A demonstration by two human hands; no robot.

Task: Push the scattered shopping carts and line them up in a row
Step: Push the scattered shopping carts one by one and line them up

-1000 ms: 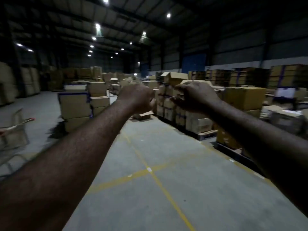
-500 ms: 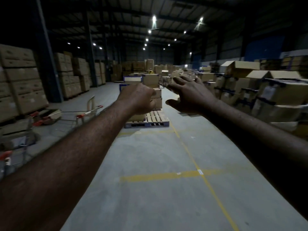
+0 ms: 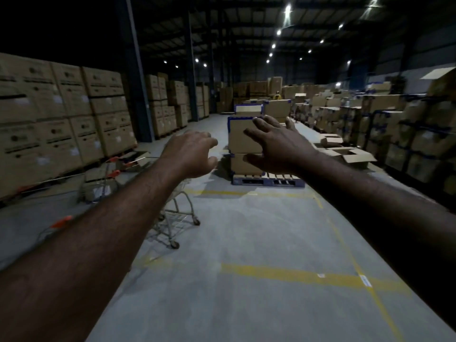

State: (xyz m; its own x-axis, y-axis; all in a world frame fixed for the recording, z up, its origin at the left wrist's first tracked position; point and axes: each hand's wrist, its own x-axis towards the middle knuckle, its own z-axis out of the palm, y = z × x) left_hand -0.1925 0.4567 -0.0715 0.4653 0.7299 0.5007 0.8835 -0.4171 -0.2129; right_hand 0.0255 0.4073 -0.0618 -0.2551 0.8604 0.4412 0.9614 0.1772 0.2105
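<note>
Left grip (image 3: pixel 190 154) loosely curled, right grip (image 3: pixel 276 146) spread, both empty. The cart (image 3: pixel 176 217) left of the pallet (image 3: pixel 269 180) hides behind the forearm (image 3: pixel 111 230); reaching blind could knock it askew.

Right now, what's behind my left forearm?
A shopping cart: its lower frame and wheels show. The left forearm covers most of its basket, so its contents cannot be seen.
</note>
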